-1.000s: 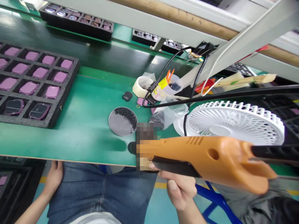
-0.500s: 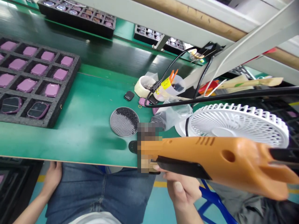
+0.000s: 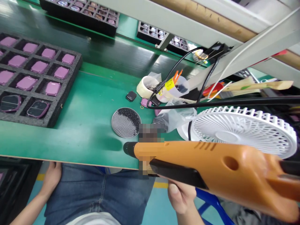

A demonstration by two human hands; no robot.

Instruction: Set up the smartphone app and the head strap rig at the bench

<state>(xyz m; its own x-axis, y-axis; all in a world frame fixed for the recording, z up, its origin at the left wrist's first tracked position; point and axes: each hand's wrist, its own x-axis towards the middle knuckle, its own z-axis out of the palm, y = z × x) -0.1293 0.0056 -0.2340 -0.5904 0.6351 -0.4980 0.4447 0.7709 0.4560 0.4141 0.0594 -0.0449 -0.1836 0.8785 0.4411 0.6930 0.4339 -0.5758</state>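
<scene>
An orange electric screwdriver (image 3: 182,156) with a black nose lies across the right foreground, close to the camera. My right hand (image 3: 181,195) is just below and behind it, thumb bent; its fingers are hidden, so whatever they hold does not show. My left hand (image 3: 55,172) is at the table's front edge beside my thigh, its fingertips hidden under the edge. On the green table, a round grey perforated dish (image 3: 126,122) holds many small black bits. A black foam tray (image 3: 53,106) at left holds purple watch-like cases (image 3: 52,88), some with dark faces up.
A white fan (image 3: 243,131) stands at right. Behind the dish are a tape roll (image 3: 146,86), a cup with orange-handled tools (image 3: 173,89), a plastic bag (image 3: 175,115) and a small black square piece (image 3: 131,96). A black cable (image 3: 225,102) runs across. More trays (image 3: 82,18) stand at the back.
The screwdriver's nose has shifted left and its rear end has dropped lower. My right hand has moved slightly down and more of its fingers are hidden. My left hand stays put.
</scene>
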